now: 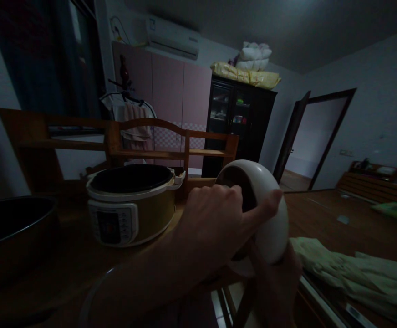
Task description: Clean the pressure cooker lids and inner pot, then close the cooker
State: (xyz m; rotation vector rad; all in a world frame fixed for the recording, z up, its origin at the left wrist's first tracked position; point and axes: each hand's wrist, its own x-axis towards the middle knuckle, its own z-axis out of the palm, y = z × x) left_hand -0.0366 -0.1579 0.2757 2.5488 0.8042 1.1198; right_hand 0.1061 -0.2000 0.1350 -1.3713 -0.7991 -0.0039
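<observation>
A white rounded bowl [272, 182] is tilted on its side in front of me, its shadowed hollow facing left. My left hand [215, 218] grips its edge, with the fingers inside the hollow and the thumb over the pale outer wall. From the lower right my right hand [283, 278] is wrapped around the bowl's underside; part of it is in deep shadow. To the left of my hands, an electric cooker [150, 209] with a dark control panel stands lidless on the wooden desk [65, 255]. The bowl's inside is too dark to make out.
A wide dark pot [17, 228] sits at the desk's left end. Behind the cooker runs a low wooden shelf [150, 155]. Pale green cloth [352, 278] lies at the lower right. Farther back are a dark cabinet [263, 118] and an open door [290, 132].
</observation>
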